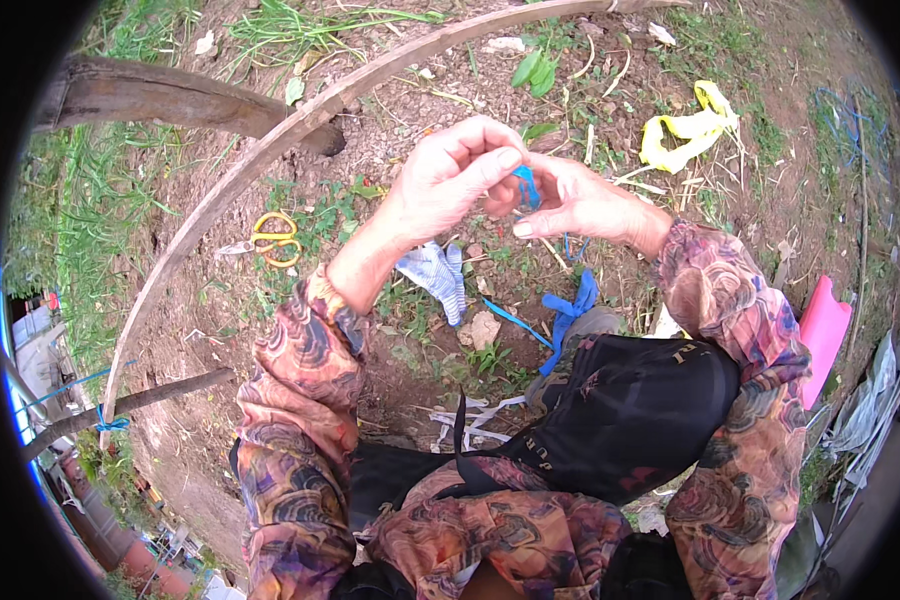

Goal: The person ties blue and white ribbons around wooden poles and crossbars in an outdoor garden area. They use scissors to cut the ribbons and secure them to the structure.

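Observation:
My left hand (pixel 461 176) and my right hand (pixel 581 199) meet in front of me, above the soil. A short piece of blue strip (pixel 526 187) is between them; the left thumb and fingers pinch its upper end, and the right fingers curl round behind it. Below the hands, a blue-and-white striped cloth (pixel 436 276) lies on the ground. Blue cloth strips (pixel 572 311) lie by my shoe. Scissors with yellow handles (pixel 276 240) rest on the soil at the left, their blades pointing left.
A long curved wooden strip (pixel 195 214) arches across the left and top, near a thick wooden post (pixel 172 96). A yellow strip bundle (pixel 688 135) lies upper right. A pink plastic object (pixel 823 337) stands beside my right sleeve. White strips (pixel 480 420) lie near my legs.

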A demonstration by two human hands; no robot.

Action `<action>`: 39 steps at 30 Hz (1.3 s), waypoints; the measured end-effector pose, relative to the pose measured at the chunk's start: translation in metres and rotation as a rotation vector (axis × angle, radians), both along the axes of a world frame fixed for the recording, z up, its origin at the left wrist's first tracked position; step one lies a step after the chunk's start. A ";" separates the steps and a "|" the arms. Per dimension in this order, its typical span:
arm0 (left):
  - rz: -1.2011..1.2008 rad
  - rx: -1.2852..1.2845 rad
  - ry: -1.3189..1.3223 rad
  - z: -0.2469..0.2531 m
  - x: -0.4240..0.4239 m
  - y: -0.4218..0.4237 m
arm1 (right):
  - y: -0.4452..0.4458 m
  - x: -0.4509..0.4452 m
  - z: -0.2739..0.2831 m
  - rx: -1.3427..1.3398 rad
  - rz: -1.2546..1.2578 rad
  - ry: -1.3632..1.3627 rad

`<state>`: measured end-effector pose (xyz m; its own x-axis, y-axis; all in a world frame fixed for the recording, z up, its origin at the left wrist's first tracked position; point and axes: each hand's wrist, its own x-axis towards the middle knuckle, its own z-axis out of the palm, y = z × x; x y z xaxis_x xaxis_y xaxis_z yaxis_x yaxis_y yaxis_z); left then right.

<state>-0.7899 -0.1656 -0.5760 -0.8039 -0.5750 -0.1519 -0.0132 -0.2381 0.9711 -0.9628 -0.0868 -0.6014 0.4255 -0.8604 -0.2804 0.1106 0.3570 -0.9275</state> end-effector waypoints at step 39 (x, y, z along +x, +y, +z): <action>-0.337 -1.120 -1.081 0.066 -0.120 -0.182 | 0.134 -0.358 -0.189 0.380 -0.788 0.907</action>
<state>-0.9098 -0.3479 -0.5105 -0.7104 -0.6094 -0.3519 -0.6846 0.7145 0.1447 -1.3204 0.0468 -0.7909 -0.6403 -0.5938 -0.4872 -0.2069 0.7442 -0.6351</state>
